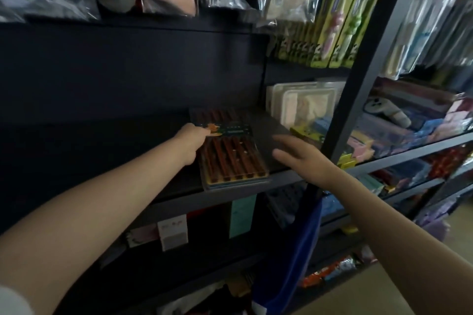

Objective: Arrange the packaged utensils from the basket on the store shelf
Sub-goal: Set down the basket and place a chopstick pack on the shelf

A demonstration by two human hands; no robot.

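Facing a dark store shelf [256,188] among crowded racks of packaged goods, I see my left hand [190,142] gripping the left edge of the packaged utensils [231,156], which lie flat on the shelf board. My right hand [304,157] hovers beside the pack, fingers spread, holding nothing.

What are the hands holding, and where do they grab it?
The left hand grips the chopsticks pack by its left edge, near the label band. The right hand hovers open beside it, holding nothing.
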